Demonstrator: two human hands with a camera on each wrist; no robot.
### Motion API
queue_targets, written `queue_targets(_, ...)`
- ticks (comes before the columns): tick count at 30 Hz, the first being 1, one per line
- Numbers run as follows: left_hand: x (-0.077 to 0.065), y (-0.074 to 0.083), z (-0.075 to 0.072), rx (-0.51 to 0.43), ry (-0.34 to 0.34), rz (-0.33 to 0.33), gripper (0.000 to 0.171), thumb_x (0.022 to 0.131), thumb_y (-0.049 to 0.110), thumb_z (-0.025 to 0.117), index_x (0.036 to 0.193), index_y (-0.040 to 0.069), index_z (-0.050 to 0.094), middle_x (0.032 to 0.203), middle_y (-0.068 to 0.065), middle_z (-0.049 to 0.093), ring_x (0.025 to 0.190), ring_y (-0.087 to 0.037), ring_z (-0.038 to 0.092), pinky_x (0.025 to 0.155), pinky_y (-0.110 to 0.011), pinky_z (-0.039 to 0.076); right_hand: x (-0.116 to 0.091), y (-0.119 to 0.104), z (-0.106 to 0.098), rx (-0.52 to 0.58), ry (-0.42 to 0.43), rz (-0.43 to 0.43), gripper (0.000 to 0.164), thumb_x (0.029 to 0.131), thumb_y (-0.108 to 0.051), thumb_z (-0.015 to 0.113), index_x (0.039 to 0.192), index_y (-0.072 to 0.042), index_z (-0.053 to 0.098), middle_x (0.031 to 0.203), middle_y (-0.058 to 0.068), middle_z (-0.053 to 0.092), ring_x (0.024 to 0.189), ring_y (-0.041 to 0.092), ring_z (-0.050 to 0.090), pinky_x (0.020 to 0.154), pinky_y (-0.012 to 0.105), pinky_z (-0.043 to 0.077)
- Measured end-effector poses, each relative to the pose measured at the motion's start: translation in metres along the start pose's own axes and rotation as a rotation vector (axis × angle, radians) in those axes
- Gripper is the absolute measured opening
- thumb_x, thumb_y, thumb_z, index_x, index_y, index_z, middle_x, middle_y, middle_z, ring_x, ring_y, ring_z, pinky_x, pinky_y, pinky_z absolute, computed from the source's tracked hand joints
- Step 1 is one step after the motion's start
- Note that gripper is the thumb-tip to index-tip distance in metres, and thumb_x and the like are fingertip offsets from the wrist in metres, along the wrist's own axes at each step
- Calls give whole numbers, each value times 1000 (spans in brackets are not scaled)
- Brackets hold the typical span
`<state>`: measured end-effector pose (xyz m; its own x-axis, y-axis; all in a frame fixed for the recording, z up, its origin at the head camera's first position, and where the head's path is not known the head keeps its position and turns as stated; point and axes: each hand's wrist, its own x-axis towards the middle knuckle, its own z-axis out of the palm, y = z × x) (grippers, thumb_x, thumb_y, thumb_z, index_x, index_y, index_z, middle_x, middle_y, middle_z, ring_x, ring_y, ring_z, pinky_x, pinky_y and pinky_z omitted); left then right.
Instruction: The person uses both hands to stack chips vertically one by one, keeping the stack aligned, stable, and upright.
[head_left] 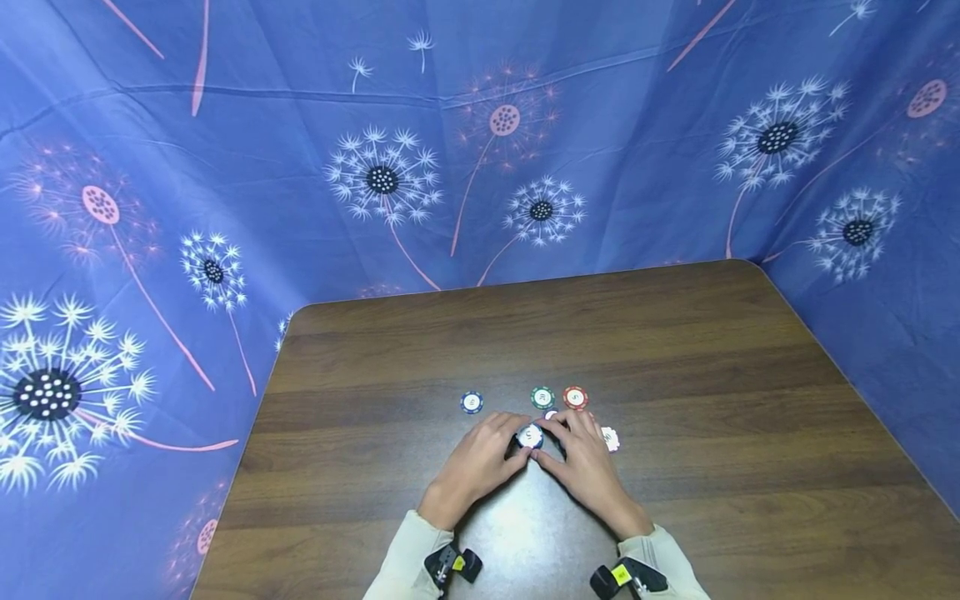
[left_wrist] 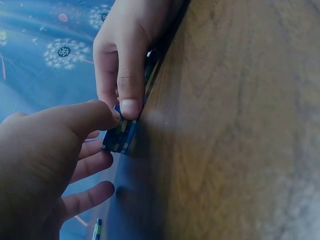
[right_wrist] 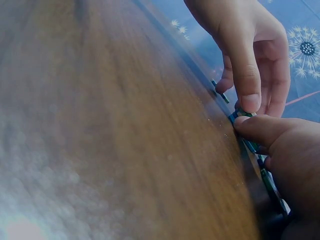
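Chip stack (head_left: 529,436), head view: it is between the two hands, about the middle of the counter (head_left: 712,375), with a white-centred face on top.
Left hand (head_left: 480,457), head view: its grip is narrow, thumb and forefinger holding the left side of the stack.
Right hand (head_left: 588,462), head view: its grip is also narrow, holding the right side. If one hand presses harder, the stack may slip sideways or lean.
Loose chips, head view: the green chip (head_left: 542,397), the red chip (head_left: 575,397) and a half-hidden chip (head_left: 551,414) lie just beyond the right fingers, and the white chip (head_left: 612,439) lies beside that hand. A wide movement of the knuckles could push them. The blue chip (head_left: 472,402) lies apart, so I judge it safer.
Layered edge, left wrist view: the stack shows several layers. Thumbs pressing at different heights could make upper chips slide over lower ones.
Thumbs, left wrist view: they are very near each other, so one could disturb the other's hold.
Hidden side, right wrist view: the right thumb covers much of the stack; whether its bottom sits flat, I cannot tell. An uneven base could cause tipping.
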<state>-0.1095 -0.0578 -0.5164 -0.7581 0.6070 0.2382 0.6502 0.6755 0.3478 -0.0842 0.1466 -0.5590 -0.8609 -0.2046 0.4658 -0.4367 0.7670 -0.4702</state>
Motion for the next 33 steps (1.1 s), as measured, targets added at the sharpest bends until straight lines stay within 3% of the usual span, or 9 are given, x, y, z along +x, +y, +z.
queue_targets(10, 1, -2, -1, -21, -1, 1, 44, 99, 31, 75, 136, 9, 66, 130, -4, 72, 121, -20, 67, 104, -35, 53, 2, 1, -2, -9, -9, 8, 47, 78, -31, 92, 117, -10, 77, 107, 4, 64, 101, 28, 55, 85, 46, 42)
queue_targets(15, 0, -10, -9, 24, 46, -16, 39, 98, 29, 74, 132, 10, 68, 125, -4, 72, 118, -22, 67, 101, -40, 55, 2, 1, -2, -3, -15, 15, 48, 77, -29, 93, 118, -10, 77, 109, 6, 64, 103, 30, 56, 87, 47, 43)
queue_targets(21, -4, -26, -20, 133, 78, -94, 37, 97, 31, 74, 130, 15, 70, 124, -2, 71, 114, -23, 66, 96, -43, 55, 2, 1, -1, -7, -30, 33, 48, 76, -29, 93, 118, -11, 77, 110, 5, 64, 104, 29, 56, 88, 48, 42)
queue_targets(27, -4, -45, -23, 164, 100, -191, 36, 96, 28, 77, 128, 14, 71, 121, -4, 70, 109, -24, 66, 89, -44, 56, 1, 0, -2, -1, -30, 42, 48, 76, -29, 93, 118, -12, 78, 109, 5, 64, 104, 29, 56, 88, 48, 42)
queue_targets(33, -5, -57, -23, 179, 75, -280, 41, 95, 33, 79, 129, 11, 71, 118, -7, 67, 106, -26, 65, 85, -45, 57, 1, -1, -2, 7, -37, 45, 47, 76, -29, 93, 118, -12, 78, 109, 6, 65, 105, 30, 56, 90, 49, 43)
